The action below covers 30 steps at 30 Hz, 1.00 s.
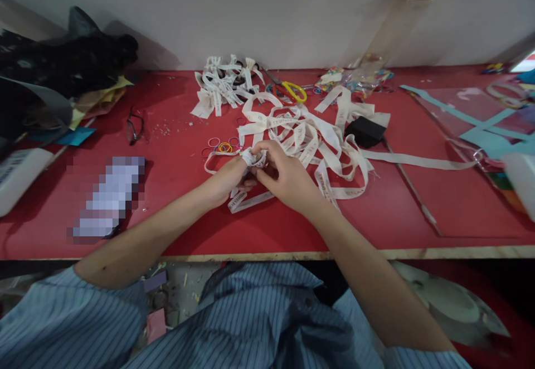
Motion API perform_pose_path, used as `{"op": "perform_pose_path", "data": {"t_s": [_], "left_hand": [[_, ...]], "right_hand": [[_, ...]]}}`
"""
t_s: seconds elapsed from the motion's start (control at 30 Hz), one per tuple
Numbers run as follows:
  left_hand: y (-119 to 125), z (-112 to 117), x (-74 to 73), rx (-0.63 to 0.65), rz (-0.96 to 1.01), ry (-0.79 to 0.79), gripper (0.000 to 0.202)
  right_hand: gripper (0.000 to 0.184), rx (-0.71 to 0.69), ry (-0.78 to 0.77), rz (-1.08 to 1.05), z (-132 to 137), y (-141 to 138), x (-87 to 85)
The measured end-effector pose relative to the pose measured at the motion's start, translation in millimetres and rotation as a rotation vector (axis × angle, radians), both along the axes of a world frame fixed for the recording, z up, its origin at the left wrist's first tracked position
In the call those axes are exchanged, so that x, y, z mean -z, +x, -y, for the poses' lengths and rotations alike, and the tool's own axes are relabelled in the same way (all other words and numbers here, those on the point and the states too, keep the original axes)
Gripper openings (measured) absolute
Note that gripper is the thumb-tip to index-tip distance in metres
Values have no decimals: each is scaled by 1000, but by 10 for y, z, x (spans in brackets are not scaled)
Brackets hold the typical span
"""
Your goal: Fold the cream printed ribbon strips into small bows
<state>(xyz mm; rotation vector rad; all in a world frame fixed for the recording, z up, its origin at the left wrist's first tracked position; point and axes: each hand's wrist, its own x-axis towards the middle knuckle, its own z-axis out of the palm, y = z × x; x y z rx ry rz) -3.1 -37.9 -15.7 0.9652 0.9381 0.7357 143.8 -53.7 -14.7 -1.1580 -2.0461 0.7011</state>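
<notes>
Above the middle of the red tabletop (184, 213), my two hands meet around a bunched white printed ribbon (251, 158). My left hand (230, 180) is closed on it from the left, its fingers partly hidden behind the bunch. With thumb and fingertips, my right hand (286, 178) pinches the same bunch from the right. Below the hands a loop of ribbon lies on the table. A large tangle of printed ribbon (307, 146) spreads just behind and to the right. Several coloured rubber bands (224, 147) lie close behind my left hand.
A pile of tied white ribbon pieces (228, 82) sits near the wall, beside yellow-handled scissors (295, 91). A black block (365, 131) rests right of the tangle. A phone (111, 196), glasses (134, 125) and a black bag (83, 51) are on the left. Light-blue strips (451, 112) lie right.
</notes>
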Motion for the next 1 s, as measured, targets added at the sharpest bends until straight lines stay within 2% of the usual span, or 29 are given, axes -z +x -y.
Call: {"op": "perform_pose_path", "data": {"t_s": [0.3, 1.0], "left_hand": [[-13, -24, 81, 6, 26, 31, 33], [12, -20, 44, 16, -30, 30, 32]], "right_hand": [[31, 5, -4, 39, 8, 1, -32], [32, -1, 31, 112, 20, 22, -45]]}}
